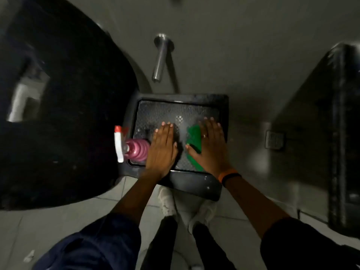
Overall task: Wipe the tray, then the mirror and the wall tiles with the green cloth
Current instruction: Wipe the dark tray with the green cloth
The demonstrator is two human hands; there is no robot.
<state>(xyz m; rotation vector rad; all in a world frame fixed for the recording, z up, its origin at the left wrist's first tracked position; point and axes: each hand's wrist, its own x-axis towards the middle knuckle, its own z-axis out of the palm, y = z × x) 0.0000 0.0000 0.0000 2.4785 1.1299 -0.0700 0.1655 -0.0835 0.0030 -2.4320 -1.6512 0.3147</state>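
Note:
A dark textured tray [175, 110] sits against the wall below a steel spout. My left hand [162, 149] lies flat on the tray's middle, fingers together, holding nothing. My right hand [210, 145] presses flat on the green cloth [194, 139], which lies on the tray's right half and sticks out past my thumb and below my palm. White foam streaks show on the tray between my hands. The wall tiles [243, 55] rise behind the tray. A large dark round mirror [64, 106] fills the left.
A pink spray bottle [134, 151] with a white and red trigger lies on the tray's left edge, touching my left hand. A steel spout [160, 59] juts from the wall above. A dark dispenser box [339, 133] hangs at right. My shoes stand on the tiled floor below.

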